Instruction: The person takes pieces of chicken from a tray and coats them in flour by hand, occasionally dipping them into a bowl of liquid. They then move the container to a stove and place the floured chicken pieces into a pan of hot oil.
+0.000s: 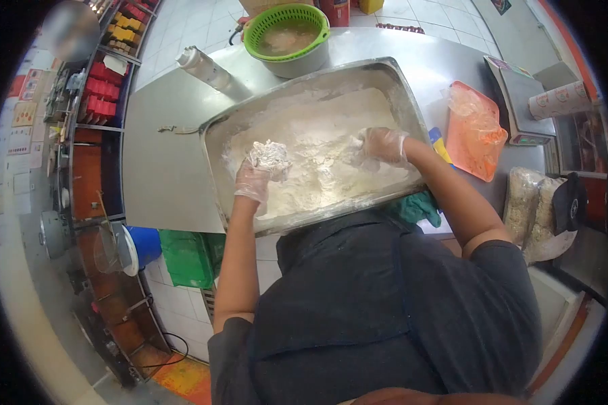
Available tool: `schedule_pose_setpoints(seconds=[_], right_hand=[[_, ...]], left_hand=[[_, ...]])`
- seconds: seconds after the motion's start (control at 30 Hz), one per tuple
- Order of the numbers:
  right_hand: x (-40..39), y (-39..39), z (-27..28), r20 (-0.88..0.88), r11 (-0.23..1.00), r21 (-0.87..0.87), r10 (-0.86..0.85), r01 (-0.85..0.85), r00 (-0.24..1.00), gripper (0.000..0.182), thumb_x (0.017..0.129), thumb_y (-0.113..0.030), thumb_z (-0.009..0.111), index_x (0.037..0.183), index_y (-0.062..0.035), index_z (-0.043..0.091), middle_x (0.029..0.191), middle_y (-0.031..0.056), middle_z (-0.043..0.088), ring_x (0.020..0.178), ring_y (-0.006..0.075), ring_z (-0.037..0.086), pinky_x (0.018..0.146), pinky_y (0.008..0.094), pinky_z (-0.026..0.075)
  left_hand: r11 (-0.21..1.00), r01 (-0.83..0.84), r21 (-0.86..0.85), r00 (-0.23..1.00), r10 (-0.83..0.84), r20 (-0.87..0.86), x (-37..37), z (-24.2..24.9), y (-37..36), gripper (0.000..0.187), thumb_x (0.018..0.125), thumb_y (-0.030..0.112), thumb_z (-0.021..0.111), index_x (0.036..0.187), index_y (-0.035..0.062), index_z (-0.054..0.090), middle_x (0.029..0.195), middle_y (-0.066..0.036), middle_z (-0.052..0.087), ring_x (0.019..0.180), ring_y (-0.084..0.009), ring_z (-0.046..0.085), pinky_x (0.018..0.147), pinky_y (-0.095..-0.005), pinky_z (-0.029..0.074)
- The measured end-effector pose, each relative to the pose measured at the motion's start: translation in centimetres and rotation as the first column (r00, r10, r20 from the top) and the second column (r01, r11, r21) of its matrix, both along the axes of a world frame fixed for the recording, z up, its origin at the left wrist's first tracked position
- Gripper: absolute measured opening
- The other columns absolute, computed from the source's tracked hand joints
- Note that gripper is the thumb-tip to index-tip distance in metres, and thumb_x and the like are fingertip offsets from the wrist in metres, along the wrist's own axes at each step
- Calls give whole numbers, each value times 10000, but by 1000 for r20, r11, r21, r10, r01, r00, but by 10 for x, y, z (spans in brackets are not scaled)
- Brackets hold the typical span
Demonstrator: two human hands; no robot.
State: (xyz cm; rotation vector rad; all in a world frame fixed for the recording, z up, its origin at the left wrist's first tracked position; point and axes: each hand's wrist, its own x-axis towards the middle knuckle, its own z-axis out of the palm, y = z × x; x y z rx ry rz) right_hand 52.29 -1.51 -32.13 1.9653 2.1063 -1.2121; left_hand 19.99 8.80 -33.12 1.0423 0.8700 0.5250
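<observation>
A large metal tray [216, 172] of white flour [327, 111] lies at a slant in front of me. My left hand [253, 177], in a clear plastic glove, is closed around a lumpy flour-coated piece of food [270, 158] over the tray's left side. On the right side, my right hand [384, 144], gloved the same way, has its fingers curled down at the flour. White coating covers those fingertips, and I cannot make out what is in them. Between the hands the flour is heaped and clumpy.
Behind the tray, a green colander [252, 50] sits in a grey bowl [297, 65] with cloudy liquid. A squeeze bottle [203, 67] stands to its left on the steel table [159, 155]. At right are an orange-pink tray [476, 165] with plastic bags and a metal scale [520, 94].
</observation>
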Motion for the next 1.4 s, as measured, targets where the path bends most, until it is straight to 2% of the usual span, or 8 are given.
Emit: schedule_pose_setpoints(seconds=[0.1,0.17,0.43,0.5,0.63,1.07,1.33,1.4], right_hand=[[-5,12,10,169,977,201,43,-77,985,387,785,-359,560,890,11,606,802,222,623,729,325,620,665,384,491],[-17,17,26,257,939,330,11,-99,966,368,796,-341,551,884,13,604,834,229,623,788,331,621,711,387,492],[-78,40,11,124,952,307,-59,19,990,318,756,-263,552,902,12,610,879,244,612,826,338,616,753,392,485],[-65,40,0,111,933,358,-55,12,992,301,766,-263,539,885,3,611,865,243,612,810,337,618,732,397,488],[-59,26,30,-44,821,483,-323,303,945,264,841,-273,468,877,-46,598,849,209,597,754,331,607,674,403,486],[-51,36,29,-139,714,629,-284,306,949,260,854,-288,492,897,-48,583,805,162,623,738,273,618,644,362,482],[-51,22,31,-867,804,-277,-445,527,223,210,789,-145,568,926,11,596,828,64,612,704,127,555,633,285,459],[-59,19,37,-884,827,-348,-446,441,138,220,785,-128,567,947,19,592,829,58,612,708,125,554,639,278,458]], left_hand=[[989,-72,132,995,63,71,-5,-9,12,346,849,145,527,1185,69,489,1217,-134,494,1094,-260,499,893,-387,432],[466,768,439,286,364,-886,21,32,-7,403,832,253,527,1198,87,485,1264,-157,444,1134,-294,452,940,-380,388],[938,-105,331,880,243,-408,88,8,-52,238,809,83,546,1043,38,552,992,-97,600,894,-198,579,808,-280,460],[914,-347,-212,937,349,-29,71,10,-51,249,808,42,549,1057,39,542,972,-63,604,893,-169,574,806,-281,454],[956,-160,244,986,165,0,41,-43,-30,256,819,32,540,1075,38,527,979,-56,596,894,-161,570,788,-294,461],[975,-203,-96,934,222,280,63,32,-32,283,816,2,548,1096,19,511,1071,-97,573,947,-193,572,814,-318,478],[970,55,-239,791,104,602,54,70,-24,333,840,76,564,1158,14,483,1118,-88,549,994,-188,548,845,-320,459],[1000,30,6,987,-31,156,51,46,-18,363,851,107,554,1188,8,457,1151,-97,529,1031,-199,529,871,-331,448]])
